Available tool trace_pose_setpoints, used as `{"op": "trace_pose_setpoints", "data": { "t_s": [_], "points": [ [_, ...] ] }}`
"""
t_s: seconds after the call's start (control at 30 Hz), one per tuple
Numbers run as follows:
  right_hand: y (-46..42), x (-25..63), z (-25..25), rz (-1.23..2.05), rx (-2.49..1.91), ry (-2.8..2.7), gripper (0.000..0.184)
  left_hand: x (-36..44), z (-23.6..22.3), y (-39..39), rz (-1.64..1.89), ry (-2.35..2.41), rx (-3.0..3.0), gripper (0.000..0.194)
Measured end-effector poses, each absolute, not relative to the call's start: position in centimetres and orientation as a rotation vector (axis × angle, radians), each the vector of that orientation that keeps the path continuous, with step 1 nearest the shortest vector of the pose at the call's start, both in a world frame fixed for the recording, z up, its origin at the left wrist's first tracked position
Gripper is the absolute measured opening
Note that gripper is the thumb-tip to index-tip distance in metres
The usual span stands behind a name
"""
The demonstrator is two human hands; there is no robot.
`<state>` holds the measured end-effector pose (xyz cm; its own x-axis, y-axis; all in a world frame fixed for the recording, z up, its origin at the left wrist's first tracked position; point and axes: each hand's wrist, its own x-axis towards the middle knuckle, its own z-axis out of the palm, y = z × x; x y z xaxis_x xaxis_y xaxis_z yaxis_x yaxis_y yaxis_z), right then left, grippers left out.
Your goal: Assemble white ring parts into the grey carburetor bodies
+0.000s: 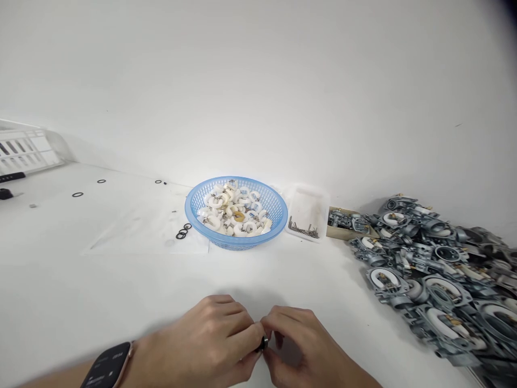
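Near the front edge of the view, my left hand pinches a small dark part between thumb and fingers. Only one end of that part shows, black with what look like metallic ridges, and the rest is covered by my fingers. My right hand meets it from the right, its thumb and forefinger closed at the part's exposed end. Both hands are just above the white table, fingertips touching or nearly so. A dark-faced watch sits on my left wrist.
A blue basket holds white ring-shaped floats. Beside it stand a white tray of metal pins and a cardboard box. Carburetor bodies are heaped at right. Black O-rings lie left, before a white crate.
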<state>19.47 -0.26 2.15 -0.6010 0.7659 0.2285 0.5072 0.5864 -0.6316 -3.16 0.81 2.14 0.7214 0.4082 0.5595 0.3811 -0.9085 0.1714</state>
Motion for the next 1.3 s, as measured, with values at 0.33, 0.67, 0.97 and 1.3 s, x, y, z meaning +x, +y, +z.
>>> {"op": "trace_pose_setpoints", "data": {
  "t_s": [0.33, 0.67, 0.97, 1.3],
  "points": [
    [-0.31, 19.57, 1.76, 0.666, -1.024, -2.360, 0.019, -3.15, 2.20, 0.90, 0.921, 0.650, 2.873, 0.005],
    [-0.03, 19.69, 1.91, 0.665, -0.979, -2.374, 0.015, -3.36, 2.69, 0.90, 0.810, 0.617, 2.950, 0.012],
    [-0.01, 19.60, 1.72, 0.619, -0.988, -2.393, 0.018, -3.00, 2.50, 0.87, 0.879, 0.661, 2.911, 0.017],
    [0.20, 19.48, 1.55, 0.615, -0.988, -2.381, 0.020, -2.95, 2.98, 0.66, 0.848, 0.681, 2.921, 0.018]
  ]
}}
